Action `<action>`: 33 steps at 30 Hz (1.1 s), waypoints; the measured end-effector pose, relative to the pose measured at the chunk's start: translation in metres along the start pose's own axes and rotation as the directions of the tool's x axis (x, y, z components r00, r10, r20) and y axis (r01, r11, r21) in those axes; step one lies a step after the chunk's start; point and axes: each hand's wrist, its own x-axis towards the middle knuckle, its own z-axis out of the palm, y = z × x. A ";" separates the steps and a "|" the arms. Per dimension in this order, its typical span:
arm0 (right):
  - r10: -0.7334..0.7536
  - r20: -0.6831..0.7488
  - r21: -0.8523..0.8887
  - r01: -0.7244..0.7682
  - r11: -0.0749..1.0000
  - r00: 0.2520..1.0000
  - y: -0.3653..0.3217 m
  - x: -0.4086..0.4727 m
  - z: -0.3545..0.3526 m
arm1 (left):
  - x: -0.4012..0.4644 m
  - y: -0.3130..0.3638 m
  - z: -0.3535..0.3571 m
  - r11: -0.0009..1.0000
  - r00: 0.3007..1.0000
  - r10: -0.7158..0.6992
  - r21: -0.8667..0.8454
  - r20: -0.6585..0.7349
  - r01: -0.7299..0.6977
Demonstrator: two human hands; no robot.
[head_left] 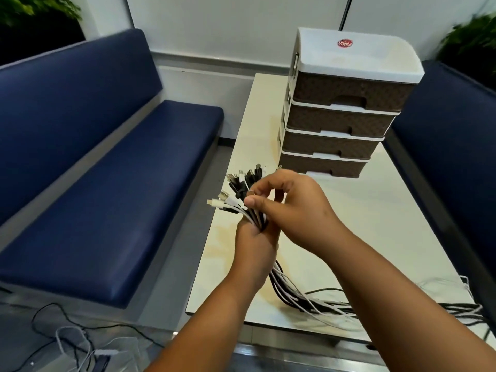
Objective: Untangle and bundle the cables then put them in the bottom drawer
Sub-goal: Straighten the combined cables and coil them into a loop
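My left hand (256, 248) grips a thick bundle of black and white cables (288, 289) upright over the white table (389, 226). The plug ends (239, 187) fan out above my fist. My right hand (291, 208) reaches across and pinches the cables just below the plugs with thumb and fingers. The long tails trail down to the table and off to the right edge. Behind stands the brown and white drawer unit (341, 108) with several drawers, all closed; the bottom drawer (322, 166) sits just beyond my hands.
A blue bench (107, 167) runs along the left of the table and another blue seat (451, 146) on the right. Loose wires and a plastic bag (80, 350) lie on the floor at lower left. Plants stand in both upper corners.
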 end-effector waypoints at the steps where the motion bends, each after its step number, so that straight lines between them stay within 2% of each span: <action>1: -0.003 -0.011 0.035 0.003 0.999 1.000 -0.004 0.004 -0.001 | -0.002 -0.001 -0.002 0.999 1.000 0.002 0.038 -0.004 -0.002; 7: -0.008 -0.036 0.055 0.009 0.998 0.999 -0.008 0.025 0.001 | -0.006 0.001 0.002 0.978 0.978 -0.198 -0.080 -0.072 0.192; 8: -0.036 -0.088 0.041 0.040 0.998 0.995 -0.003 0.024 0.002 | -0.004 0.003 0.002 0.965 0.969 -0.237 -0.135 -0.072 0.226; 10: -0.130 -0.288 -0.049 0.121 0.991 0.949 0.012 0.017 0.004 | 0.006 0.008 -0.003 0.913 0.950 -0.308 -0.293 -0.043 0.283; 11: -0.137 -0.376 -0.048 0.128 0.991 0.916 0.021 0.010 0.007 | 0.012 0.010 -0.007 0.880 0.944 -0.330 -0.369 -0.025 0.298; 12: -0.087 -0.403 0.014 0.101 0.995 0.911 0.033 -0.001 0.012 | 0.018 0.013 -0.011 0.852 0.942 -0.334 -0.431 -0.008 0.298; 13: -0.016 -0.349 0.114 0.060 0.992 0.937 0.043 -0.014 0.019 | 0.023 0.015 -0.015 0.824 0.943 -0.332 -0.484 0.013 0.296; 15: 0.044 -0.068 0.234 -0.027 0.972 0.997 0.066 -0.040 0.033 | 0.031 0.019 -0.020 0.778 0.942 -0.332 -0.548 0.055 0.306; 17: 0.004 0.130 0.165 -0.026 0.986 0.992 0.086 -0.062 0.040 | 0.035 0.021 -0.023 0.753 0.936 -0.341 -0.571 0.084 0.326; 20: -0.037 0.154 -0.043 0.044 0.998 0.987 0.105 -0.072 0.029 | 0.043 0.018 -0.028 0.707 0.933 -0.354 -0.635 0.066 0.313; 24: 0.060 0.164 -0.213 -0.024 0.977 0.985 0.120 -0.079 0.008 | 0.057 0.018 -0.034 0.637 0.929 -0.370 -0.721 0.022 0.271; 27: 0.061 0.143 -0.349 -0.007 0.937 0.988 0.139 -0.085 -0.006 | 0.064 0.020 -0.038 0.637 0.930 -0.367 -0.729 -0.003 0.249; 29: 0.034 0.141 -0.371 0.021 0.929 0.989 0.156 -0.089 -0.014 | 0.067 0.021 -0.042 0.637 0.928 -0.372 -0.737 -0.037 0.226; 33: 0.098 0.216 -0.531 0.033 0.846 0.971 0.196 -0.096 -0.033 | 0.076 0.016 -0.057 0.647 0.912 -0.384 -0.746 -0.142 0.156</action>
